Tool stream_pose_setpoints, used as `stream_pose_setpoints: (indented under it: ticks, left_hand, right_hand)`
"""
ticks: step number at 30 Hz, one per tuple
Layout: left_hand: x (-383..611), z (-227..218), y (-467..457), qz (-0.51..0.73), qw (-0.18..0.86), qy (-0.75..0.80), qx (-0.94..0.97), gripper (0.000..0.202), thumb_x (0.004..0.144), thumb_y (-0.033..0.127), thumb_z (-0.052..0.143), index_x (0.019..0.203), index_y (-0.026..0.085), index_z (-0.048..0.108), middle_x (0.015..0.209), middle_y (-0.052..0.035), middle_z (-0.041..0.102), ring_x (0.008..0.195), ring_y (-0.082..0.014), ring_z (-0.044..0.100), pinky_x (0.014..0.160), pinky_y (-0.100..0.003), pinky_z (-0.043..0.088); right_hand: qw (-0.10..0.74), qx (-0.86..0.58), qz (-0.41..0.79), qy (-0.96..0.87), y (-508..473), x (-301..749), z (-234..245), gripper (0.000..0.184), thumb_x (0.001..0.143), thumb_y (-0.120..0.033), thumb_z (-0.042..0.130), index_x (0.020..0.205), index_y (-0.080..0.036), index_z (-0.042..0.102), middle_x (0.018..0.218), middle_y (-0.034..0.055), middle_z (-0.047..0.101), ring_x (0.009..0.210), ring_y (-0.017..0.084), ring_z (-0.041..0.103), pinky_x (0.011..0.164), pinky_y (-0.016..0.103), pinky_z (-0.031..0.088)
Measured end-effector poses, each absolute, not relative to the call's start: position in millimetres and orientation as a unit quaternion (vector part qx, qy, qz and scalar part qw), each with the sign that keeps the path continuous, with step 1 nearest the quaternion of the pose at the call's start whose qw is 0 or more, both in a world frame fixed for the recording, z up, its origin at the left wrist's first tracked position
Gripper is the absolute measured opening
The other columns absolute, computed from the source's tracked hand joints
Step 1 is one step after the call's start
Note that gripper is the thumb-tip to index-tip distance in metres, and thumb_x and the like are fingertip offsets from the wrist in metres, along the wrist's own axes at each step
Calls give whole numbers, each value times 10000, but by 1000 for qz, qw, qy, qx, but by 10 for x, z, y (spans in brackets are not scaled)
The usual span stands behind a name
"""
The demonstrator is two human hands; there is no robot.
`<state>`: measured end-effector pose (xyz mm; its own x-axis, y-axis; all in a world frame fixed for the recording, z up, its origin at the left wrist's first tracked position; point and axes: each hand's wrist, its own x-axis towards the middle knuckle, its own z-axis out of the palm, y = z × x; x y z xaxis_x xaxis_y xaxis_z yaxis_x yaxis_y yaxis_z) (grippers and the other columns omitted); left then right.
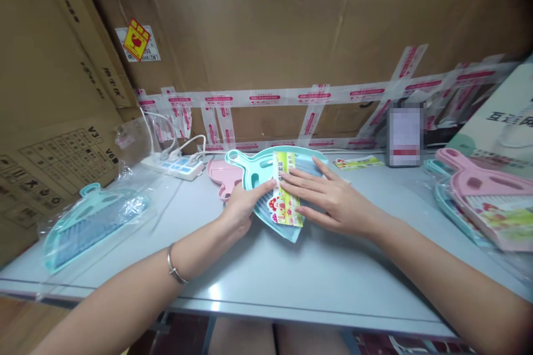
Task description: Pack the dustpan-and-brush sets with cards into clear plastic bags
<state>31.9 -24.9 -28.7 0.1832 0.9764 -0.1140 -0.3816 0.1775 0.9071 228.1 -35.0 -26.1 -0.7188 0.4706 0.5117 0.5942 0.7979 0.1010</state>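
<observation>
A turquoise dustpan-and-brush set is tilted above the middle of the table, with a yellow-green printed label lying across it. My left hand grips the set's lower left edge, its thumb on top by the label. On the label and the bristles rests my right hand, fingers stretched out and spread, holding nothing. Behind the set lies a pink dustpan piece, partly hidden by it.
At the left lies a turquoise set in clear plastic. Pink and turquoise sets are stacked at the right. A power strip, a loose label and a phone stand near the taped cardboard box at the back.
</observation>
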Motion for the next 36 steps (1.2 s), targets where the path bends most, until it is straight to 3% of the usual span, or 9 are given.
stream_pose_setpoints:
  ticks: [5,8,13,17,21,24,29,32,36]
  left_hand:
    - [317,-293,-222,503,662,405,380,470,591,203,816,1027,114,664,1027,-128,708,864,-224,680,850,-375,525]
    - [305,-286,-202,499,660,411,382,451,583,192,817,1002,108,671,988,-124,716,814,-214,685,831,-376,530]
    - [265,-244,-211,509,654,395,396,402,591,228,817,952,117,680,960,-115,723,805,-210,683,803,-360,535]
    - [326,-238,-283,511,644,373,431,454,606,236,806,1024,142,655,1011,-114,710,851,-224,677,819,-377,522]
    - [246,-66,-267,476,606,378,513,374,640,268,776,979,157,662,995,-114,700,897,-241,657,833,-377,496]
    - [-145,163,-174,404,448,474,641,329,577,295,804,858,172,685,965,-121,691,959,-291,619,874,-390,458]
    - [-1115,232,-95,189,-117,680,699,453,708,432,653,1020,105,632,1120,-238,612,1100,-431,501,882,-542,383]
    - [-1489,162,-182,12,-203,728,654,213,782,261,529,855,101,649,961,-233,657,936,-399,585,721,-462,432]
    - [-1600,131,-477,32,-313,661,681,324,878,168,326,754,166,626,806,-127,679,787,-284,622,685,-399,408]
  right_hand:
    - [257,-366,-178,-877,-439,2102,-378,404,932,-349,401,1257,-170,562,1290,120,554,1215,302,463,1067,582,244]
    - [339,-402,-135,-840,-485,2028,-416,364,913,-340,437,1226,-203,561,1228,127,549,1163,282,480,1047,566,306]
    - [640,-496,221,-544,-492,1996,-321,545,764,-444,634,1234,-274,417,1317,108,437,1187,271,483,822,434,547]
    - [561,-437,581,-397,-517,1881,-234,478,703,-425,707,1101,-232,525,1124,72,633,986,244,633,742,364,579]
    - [563,-421,630,-330,-549,1807,-240,415,677,-292,751,1053,-209,599,992,43,701,885,232,675,755,355,582]
    - [579,-420,627,-310,-540,1844,-250,448,679,-253,754,1096,-212,596,1022,40,700,880,227,680,754,349,587]
    - [586,-427,625,-290,-517,1915,-244,428,697,-226,738,1100,-211,594,1041,45,696,883,229,680,730,343,596]
    - [584,-433,627,-280,-520,1910,-235,421,689,-211,740,1087,-212,601,1031,44,698,873,230,683,727,339,600]
    - [602,-424,615,-282,-521,1945,-162,398,679,-202,742,1057,-218,618,1033,48,696,887,237,678,735,339,604]
